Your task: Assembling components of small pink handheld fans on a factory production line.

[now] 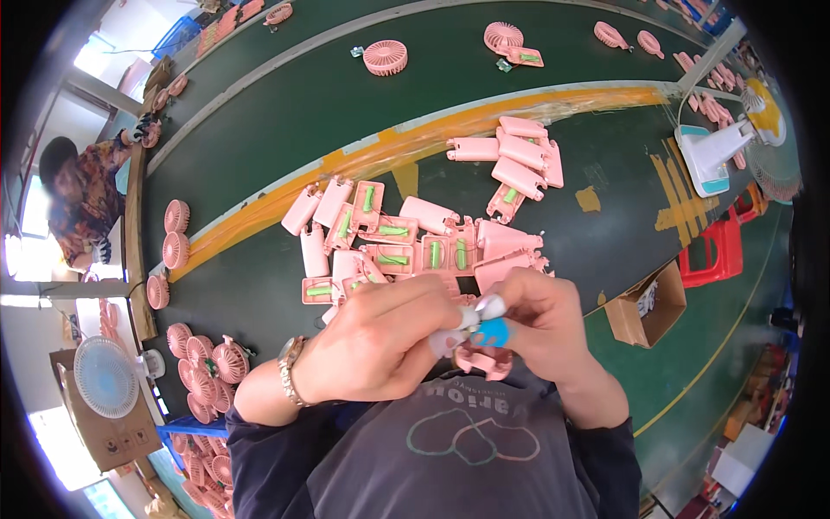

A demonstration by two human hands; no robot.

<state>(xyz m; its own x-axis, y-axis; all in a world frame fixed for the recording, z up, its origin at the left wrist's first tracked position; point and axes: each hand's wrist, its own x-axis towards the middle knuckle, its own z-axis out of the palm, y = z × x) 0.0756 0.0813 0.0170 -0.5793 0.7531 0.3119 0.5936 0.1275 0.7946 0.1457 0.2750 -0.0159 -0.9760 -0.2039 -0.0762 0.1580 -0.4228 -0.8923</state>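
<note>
Close to my chest, both hands meet with bent fingers pinched together. My left hand [367, 342], with a metal watch [290, 370] at the wrist and pale covers on the fingertips, is closed at a small pink plastic part [486, 363]. My right hand [553, 329] is closed at the same spot, a blue wrap [493, 332] around one finger. The exact grip is hidden by the fingers. Just beyond them lies a pile of pink handle shells [428, 214], several holding green battery cells [393, 259].
More pink shells [522, 154] lie farther off. Round pink fan heads [201, 385] cluster at the left, others ride the green belt [311, 95]. A desk fan [713, 156], cardboard box [648, 307] and red stool [716, 253] are right. A person [82, 195] works at far left.
</note>
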